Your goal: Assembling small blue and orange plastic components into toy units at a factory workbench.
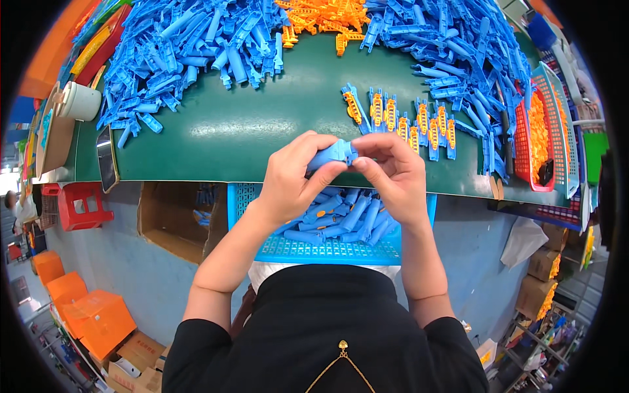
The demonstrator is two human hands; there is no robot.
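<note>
Above the table's near edge, my left hand (286, 171) is closed around a blue plastic tube-shaped part (333, 154). My right hand (398, 175) pinches the right end of the same part between thumb and fingers. Below both hands sits a light-blue basket (314, 250) with several similar blue tubes (357, 219) in it, some showing orange spots. On the table, to the right beyond my hands, several blue half shells with orange toothed inserts (434, 133) lie in rough rows. One shell with its insert (354, 108) is tilted at their left end.
Heaps of blue shells cover the back left (196, 39) and back right (445, 39) of the green table (242, 131). Orange inserts (324, 14) are piled between them. A phone (107, 159) lies at the left edge. A red basket (522, 147) of orange pieces stands right.
</note>
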